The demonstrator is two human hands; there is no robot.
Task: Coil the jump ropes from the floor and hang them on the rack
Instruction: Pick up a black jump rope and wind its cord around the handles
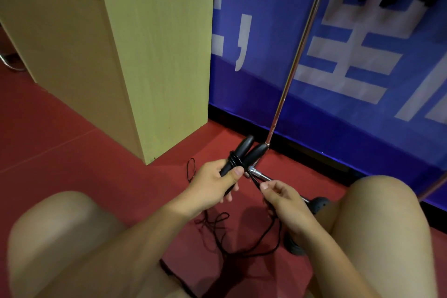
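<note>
- Knees (60,232) bare, flanking slack cord (261,247) on red floor (72,152).
- Left hand (212,184) curled round paired handles (244,155), long axis up-right toward rack pole (302,43).
- Right hand (283,197) pinched cord taut, just right of wraps.

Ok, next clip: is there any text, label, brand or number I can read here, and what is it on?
Blue banner on the wall: large white characters, cut off by the frame edges and the metal pole, so none reads as a whole.
Jump rope handles: no marking visible.
Wooden cabinet: no text.
</note>
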